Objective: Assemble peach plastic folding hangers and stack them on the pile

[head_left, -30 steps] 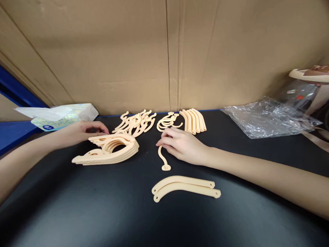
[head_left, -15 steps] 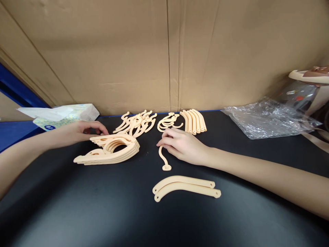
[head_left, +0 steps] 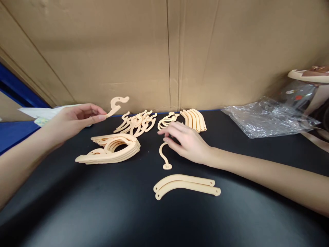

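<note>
Now, your left hand [head_left: 74, 120] has come up from behind the stack of frames [head_left: 120, 156] and holds a notched arm [head_left: 113, 110] raised above the desk [head_left: 108, 195]. Its grip is closed, thumb and fingers pinching the lower end. Your right hand [head_left: 191, 142] has let its grip part: thumb and fingers stand slightly open, with nothing seen between them. The loose hook [head_left: 163, 157], pinched a moment earlier, lies on the desk just below the thumb; contact cannot be confirmed. You have two bent bars [head_left: 186, 185] nearest you, unmoved, with the notched pile [head_left: 137, 121], hook pile [head_left: 164, 120] and bar row [head_left: 194, 120] at the back. The blue label on the tissue pack, visible earlier, is hidden by your left hand. Marks on the clear bag [head_left: 298, 92] are too small to read.
</note>
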`<state>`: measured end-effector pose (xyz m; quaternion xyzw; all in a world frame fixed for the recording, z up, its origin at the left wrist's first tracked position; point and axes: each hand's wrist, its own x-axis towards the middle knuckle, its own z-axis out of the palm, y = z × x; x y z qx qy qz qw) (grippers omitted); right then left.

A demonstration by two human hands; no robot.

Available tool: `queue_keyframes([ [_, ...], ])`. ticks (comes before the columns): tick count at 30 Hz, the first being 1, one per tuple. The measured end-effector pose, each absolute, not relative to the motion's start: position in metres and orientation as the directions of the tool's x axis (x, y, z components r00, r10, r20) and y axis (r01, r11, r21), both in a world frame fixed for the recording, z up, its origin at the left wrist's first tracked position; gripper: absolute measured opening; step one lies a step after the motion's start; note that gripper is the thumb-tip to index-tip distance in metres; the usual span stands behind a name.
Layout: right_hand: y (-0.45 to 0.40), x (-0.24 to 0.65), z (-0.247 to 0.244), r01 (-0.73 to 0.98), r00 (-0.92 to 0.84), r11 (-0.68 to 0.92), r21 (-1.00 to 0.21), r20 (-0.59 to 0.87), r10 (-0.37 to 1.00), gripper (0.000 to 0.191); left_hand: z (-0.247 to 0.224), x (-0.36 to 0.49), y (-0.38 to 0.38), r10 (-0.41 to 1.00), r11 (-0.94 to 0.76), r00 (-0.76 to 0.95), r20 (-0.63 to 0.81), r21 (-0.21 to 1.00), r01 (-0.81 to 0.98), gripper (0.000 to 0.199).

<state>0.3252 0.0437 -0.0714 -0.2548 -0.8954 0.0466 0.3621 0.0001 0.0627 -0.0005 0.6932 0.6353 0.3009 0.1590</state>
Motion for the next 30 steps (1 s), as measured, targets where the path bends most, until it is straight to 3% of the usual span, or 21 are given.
queue_keyframes([
  [3,0.039,0.326,-0.057,0.439,-0.483,0.816,-0.376,0.668,0.567,0.035,0.007,0.031,0.042,0.963,-0.165,-0.021,0.268,0.651,0.741,0.038],
  [6,0.037,0.329,-0.040,0.449,-0.442,0.809,-0.380,0.692,0.571,0.050,0.012,0.060,0.021,0.956,-0.292,0.185,0.228,0.668,0.684,0.031],
  [11,0.032,0.334,-0.020,0.436,-0.602,0.878,-0.200,0.661,0.449,0.021,0.011,0.084,0.001,0.900,-0.431,0.375,0.221,0.580,0.691,0.021],
  [13,0.026,0.338,-0.017,0.419,-0.611,0.875,-0.245,0.637,0.471,0.019,0.010,0.083,-0.002,0.890,-0.447,0.408,0.204,0.570,0.689,0.022],
  [15,0.020,0.345,-0.017,0.412,-0.586,0.812,-0.413,0.562,0.583,0.019,0.009,0.075,-0.002,0.881,-0.454,0.450,0.143,0.519,0.724,0.035],
  [18,0.012,0.362,-0.024,0.400,-0.519,0.604,-0.689,0.373,0.769,0.018,0.010,0.051,0.002,0.895,-0.403,0.441,-0.064,0.305,0.863,0.089],
  [21,0.009,0.385,-0.036,0.401,-0.450,0.385,-0.831,0.187,0.873,0.023,0.006,0.021,0.012,0.938,-0.303,0.318,-0.140,0.121,0.945,0.118],
  [25,0.013,0.406,-0.051,0.437,-0.431,0.241,-0.867,0.034,0.902,0.031,0.000,-0.003,0.025,0.941,-0.222,0.240,-0.240,0.100,0.970,0.112],
  [30,0.017,0.407,-0.060,0.493,-0.454,0.300,-0.817,0.052,0.889,0.033,0.002,0.004,0.021,0.932,-0.208,0.239,-0.272,0.140,0.968,0.106],
])
